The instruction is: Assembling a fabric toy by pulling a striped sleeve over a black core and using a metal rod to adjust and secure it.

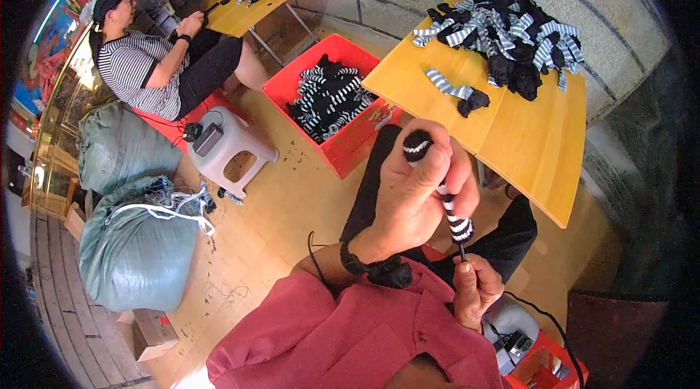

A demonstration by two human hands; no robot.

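A black-and-white striped knitted tube (461, 228) runs diagonally through the grip of my left hand (410, 203). Its rounded dark upper end shows above my thumb, and my fingers are wrapped round its middle. Below it, a thin dark rod (461, 251) enters the tube's lower end. My right hand (475, 291) pinches that rod between thumb and fingers; the rod's lower part is hidden in the hand. On the yellow table (536, 152) just beyond, a single striped knitted piece (448, 84) with a black end lies apart from a heap of similar pieces (510, 35).
A red bin (348, 159) holding striped knitted pieces stands left of the table. Farther left are a grey plastic stool (232, 147), bulging green sacks (138, 250) and a seated co-worker (142, 72) at another yellow table (244, 18). A cable (543, 312) hangs at my right.
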